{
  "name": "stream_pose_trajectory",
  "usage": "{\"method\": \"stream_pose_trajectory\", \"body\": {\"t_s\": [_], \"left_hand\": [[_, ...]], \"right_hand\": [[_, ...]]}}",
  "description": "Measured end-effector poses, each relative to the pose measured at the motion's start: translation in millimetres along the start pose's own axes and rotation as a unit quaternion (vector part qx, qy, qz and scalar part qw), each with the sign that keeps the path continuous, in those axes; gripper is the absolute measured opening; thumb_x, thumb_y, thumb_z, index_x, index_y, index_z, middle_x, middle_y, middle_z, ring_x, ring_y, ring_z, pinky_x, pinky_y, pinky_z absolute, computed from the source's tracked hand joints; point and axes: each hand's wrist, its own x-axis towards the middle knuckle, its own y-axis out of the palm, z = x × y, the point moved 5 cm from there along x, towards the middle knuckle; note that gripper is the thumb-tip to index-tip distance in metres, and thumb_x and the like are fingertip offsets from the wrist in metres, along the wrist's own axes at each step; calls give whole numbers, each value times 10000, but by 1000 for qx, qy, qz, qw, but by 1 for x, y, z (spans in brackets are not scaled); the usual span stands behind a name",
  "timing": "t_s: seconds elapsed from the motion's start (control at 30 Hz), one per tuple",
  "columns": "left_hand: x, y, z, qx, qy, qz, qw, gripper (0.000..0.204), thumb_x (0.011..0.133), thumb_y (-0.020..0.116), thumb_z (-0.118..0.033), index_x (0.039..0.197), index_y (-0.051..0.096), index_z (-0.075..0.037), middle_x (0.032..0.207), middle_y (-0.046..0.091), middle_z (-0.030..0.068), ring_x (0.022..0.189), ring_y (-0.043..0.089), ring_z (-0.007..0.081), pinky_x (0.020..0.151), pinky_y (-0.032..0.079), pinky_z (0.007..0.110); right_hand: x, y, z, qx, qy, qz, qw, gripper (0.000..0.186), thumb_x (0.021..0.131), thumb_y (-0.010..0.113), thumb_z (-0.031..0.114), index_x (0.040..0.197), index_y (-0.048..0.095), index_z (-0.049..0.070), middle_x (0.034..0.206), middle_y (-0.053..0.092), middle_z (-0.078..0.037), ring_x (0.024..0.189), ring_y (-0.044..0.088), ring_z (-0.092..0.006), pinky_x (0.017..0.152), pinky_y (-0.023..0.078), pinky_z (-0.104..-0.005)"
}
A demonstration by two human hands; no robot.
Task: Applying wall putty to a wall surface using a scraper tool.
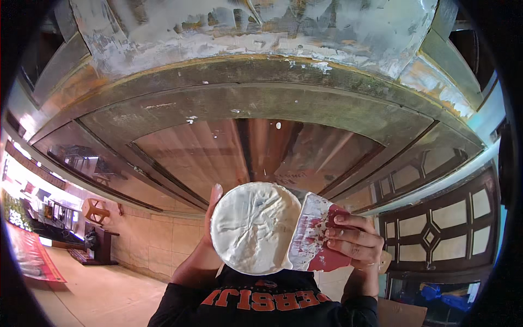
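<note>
A round tub of white putty (255,226) is held up in front of my chest, its surface smeared and ridged. My left hand (211,213) grips the tub's left side, thumb up by the rim; the other fingers are hidden. My right hand (357,240) is closed on a red putty spreader (326,240), fingers pressed on its face. White putty coats the spreader's left part, and its edge meets the tub's right rim. By my right wrist shows a tan rounded end (385,261) of something I cannot make out.
Ahead stands a wooden frame (239,101) around reflective glass (218,147), under a panel (218,32) patched with white putty. To the left are a wooden stool (96,211), dark furniture (98,245) and a red mat (38,259). A dark lattice door (444,229) is at the right.
</note>
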Motion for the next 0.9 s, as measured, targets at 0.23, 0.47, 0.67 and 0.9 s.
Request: {"method": "stream_pose_trajectory", "body": {"t_s": [0.23,0.47,0.67,0.9], "left_hand": [[0,-3,-3,49,45,-83,994,874,968,404,-718,1408,532,26,1416,569,230,1293,555,406,1119,413,568],[-1,0,-4,17,50,12,999,899,957,396,-742,1400,541,27,1409,577,223,1260,583,389,1101,436,554],[-1,-9,2,31,48,-28,998,965,937,389,-779,1443,483,36,1438,545,237,1287,562,393,1123,418,551],[8,-12,23,-38,29,36,998,995,916,407,-800,1453,468,35,1440,539,240,1282,563,399,1104,430,571]], "right_hand": [[-11,-9,-18,21,13,-76,997,251,696,708,110,914,792,16,1012,761,-118,1105,676,-338,947,581,-428],[-33,-10,-46,28,3,-184,982,186,845,735,83,975,699,-45,959,736,-201,949,718,-378,858,576,-471],[-55,-2,-40,159,157,-295,929,271,933,668,93,1128,595,-82,987,681,-202,792,693,-318,672,592,-420],[-38,4,-41,365,297,-280,837,363,941,635,53,1261,525,-79,962,669,-142,610,649,-180,405,508,-282]]}}
